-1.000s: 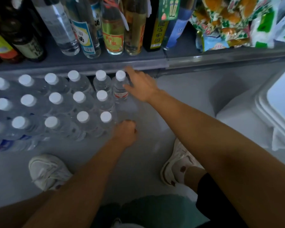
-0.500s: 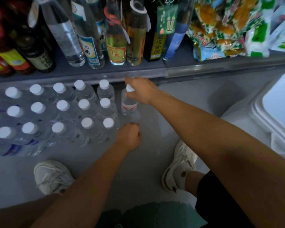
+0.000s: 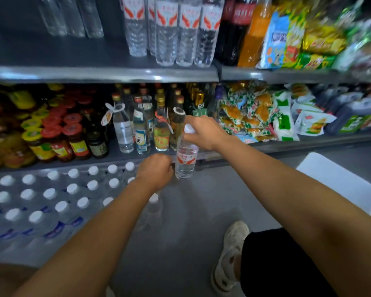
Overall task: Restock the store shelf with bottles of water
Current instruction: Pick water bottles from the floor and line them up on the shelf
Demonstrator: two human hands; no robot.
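Note:
My right hand (image 3: 204,132) grips a clear water bottle (image 3: 185,161) with a red and white label by its white cap and holds it upright above the floor, in front of the lower shelf. My left hand (image 3: 155,171) is curled into a fist just left of that bottle, at the right edge of a wrapped pack of water bottles (image 3: 51,196) on the floor. Whether it holds anything is hidden. A single bottle (image 3: 153,205) stands under my left forearm. Matching water bottles (image 3: 169,33) stand on the upper shelf (image 3: 103,73).
The lower shelf holds jars (image 3: 51,133), glass liquor bottles (image 3: 141,129) and snack bags (image 3: 255,112). Dark and orange drink bottles (image 3: 244,33) stand right of the water on the upper shelf. A white box (image 3: 338,181) sits on the floor at right. My shoe (image 3: 231,254) is below.
My right hand has lifted the bottle off the floor by its cap. My left fist has stayed beside the pack. The view has tilted up, so the upper shelf shows.

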